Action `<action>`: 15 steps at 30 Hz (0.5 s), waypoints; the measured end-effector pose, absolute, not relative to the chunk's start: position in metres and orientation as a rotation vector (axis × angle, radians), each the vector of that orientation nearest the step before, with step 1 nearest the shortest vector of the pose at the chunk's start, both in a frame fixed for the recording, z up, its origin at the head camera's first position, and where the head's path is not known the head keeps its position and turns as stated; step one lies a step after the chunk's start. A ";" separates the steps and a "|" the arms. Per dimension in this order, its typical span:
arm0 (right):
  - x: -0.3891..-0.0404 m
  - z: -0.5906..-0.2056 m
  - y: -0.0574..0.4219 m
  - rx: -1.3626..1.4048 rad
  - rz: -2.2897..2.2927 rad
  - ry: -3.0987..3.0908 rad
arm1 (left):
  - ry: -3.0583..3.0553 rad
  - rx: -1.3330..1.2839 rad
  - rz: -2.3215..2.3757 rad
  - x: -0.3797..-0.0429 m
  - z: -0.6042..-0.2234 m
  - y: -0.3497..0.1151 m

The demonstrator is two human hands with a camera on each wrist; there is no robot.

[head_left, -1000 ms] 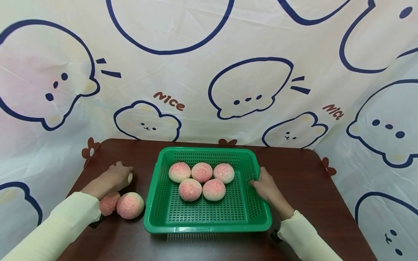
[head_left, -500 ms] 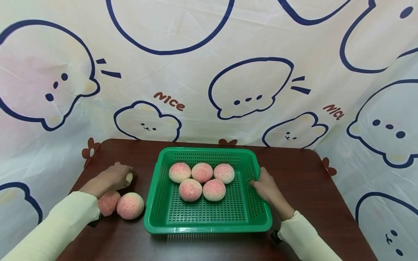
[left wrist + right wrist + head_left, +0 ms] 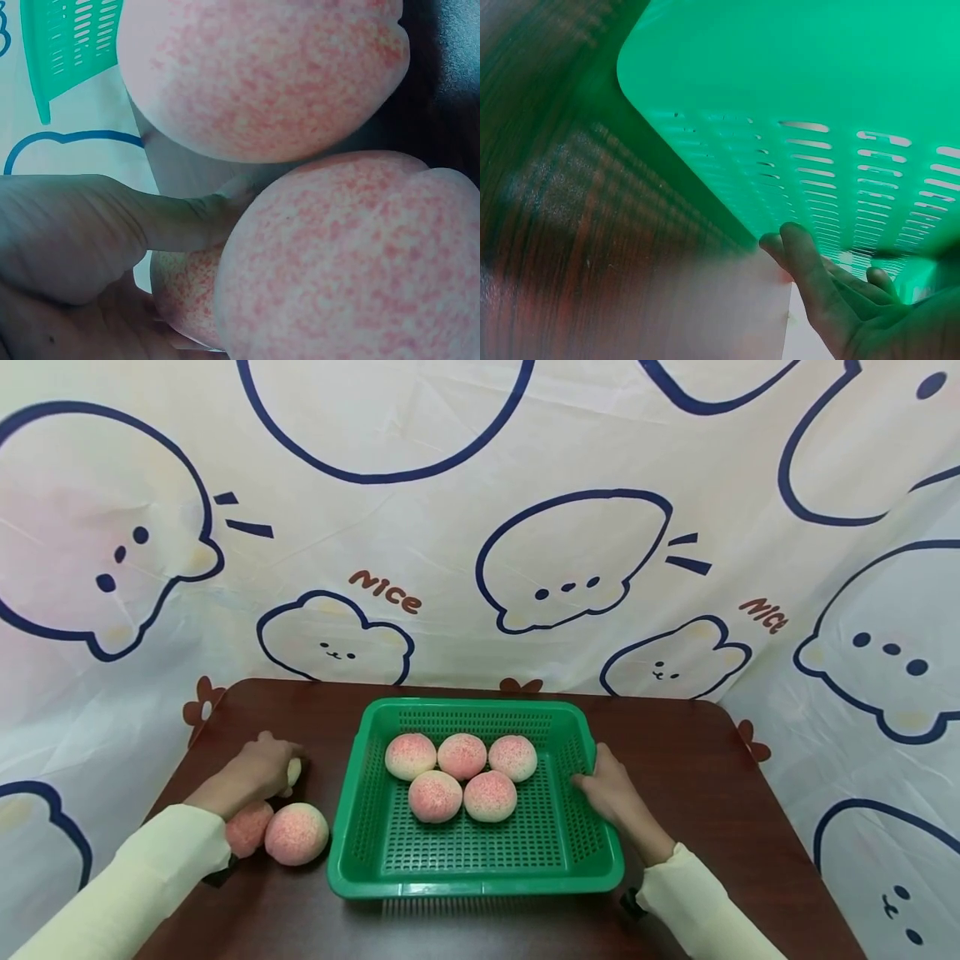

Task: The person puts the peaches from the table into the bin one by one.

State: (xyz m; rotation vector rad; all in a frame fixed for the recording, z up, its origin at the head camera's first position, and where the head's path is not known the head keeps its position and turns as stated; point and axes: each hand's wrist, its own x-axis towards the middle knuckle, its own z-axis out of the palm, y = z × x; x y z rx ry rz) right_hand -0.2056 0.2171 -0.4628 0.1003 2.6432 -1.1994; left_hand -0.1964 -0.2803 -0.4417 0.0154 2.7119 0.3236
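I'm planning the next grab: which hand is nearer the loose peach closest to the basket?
Left. The left hand is just beyond that peach; the right hand is across the basket, gripping its right rim.

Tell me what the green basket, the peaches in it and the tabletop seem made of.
Green basket: likely molded plastic, slight sheen; uniform color, regular slots through its walls.
Peaches: possibly painted foam, matte; pink speckling suggests imitation, though real fruit isn't ruled out.
Tabletop: wood or laminate, satin; streaky brown grain, soft reflections.
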 end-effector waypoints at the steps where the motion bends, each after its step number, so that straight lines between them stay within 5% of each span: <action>1: -0.206 -0.463 0.217 0.100 -1.201 2.645 | 2.714 0.009 0.322 -0.197 -0.442 -0.280; 15: -0.207 -0.463 0.217 0.102 -1.192 2.654 | 2.696 -0.025 0.357 -0.197 -0.446 -0.282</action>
